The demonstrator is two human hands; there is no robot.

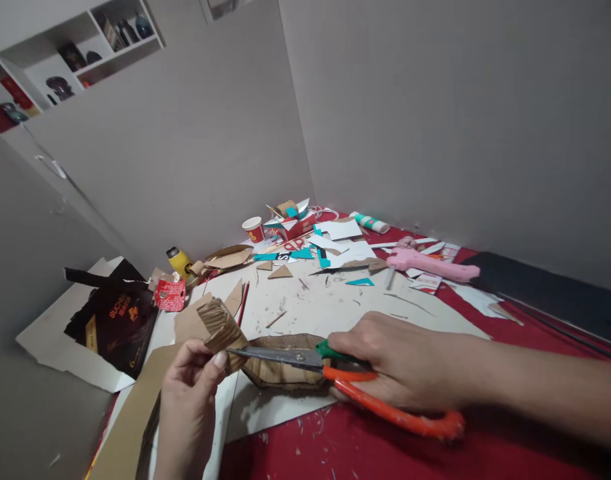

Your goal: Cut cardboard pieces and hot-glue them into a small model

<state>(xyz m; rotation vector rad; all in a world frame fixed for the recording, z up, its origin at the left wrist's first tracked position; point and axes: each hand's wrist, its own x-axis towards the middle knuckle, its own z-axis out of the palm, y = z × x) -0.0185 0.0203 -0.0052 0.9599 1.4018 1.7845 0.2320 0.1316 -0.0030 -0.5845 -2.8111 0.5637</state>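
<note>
Between the thumb and fingers of my left hand is a strip of brown corrugated cardboard, bent and ridged. My right hand grips a pair of scissors with green and orange handles, its fingers wrapped round them. The blades point left, and their tips meet the cardboard strip beside my left thumb. Behind and below the blades lies a shallow cardboard tray with dark edges, partly hidden by the scissors and my right hand.
White board covers part of the red tabletop, scattered with scraps. Farther back are a paper cup, a yellow bottle and a pink glue gun. A dark printed box panel leans at left; a black slab lies right.
</note>
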